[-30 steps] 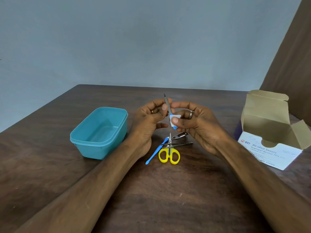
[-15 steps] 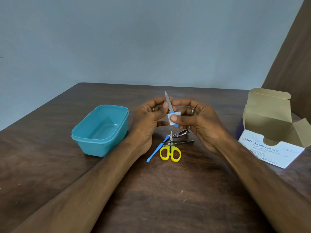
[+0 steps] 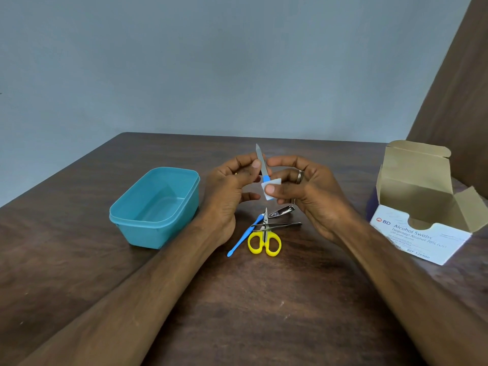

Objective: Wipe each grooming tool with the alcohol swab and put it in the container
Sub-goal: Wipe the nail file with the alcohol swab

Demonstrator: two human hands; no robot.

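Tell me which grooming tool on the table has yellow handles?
The small scissors, lying at the near end of the pile. The pick beside them is blue; the nail clipper and tweezers are bare metal.

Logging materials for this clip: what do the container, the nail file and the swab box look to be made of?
Container: teal plastic by the look, smooth, faintly translucent walls, moulded rim. Nail file: grey blade, likely matte metal, with a blue, probably plastic handle. Swab box: cardboard, printed white outside, bare brown inside the open flaps.
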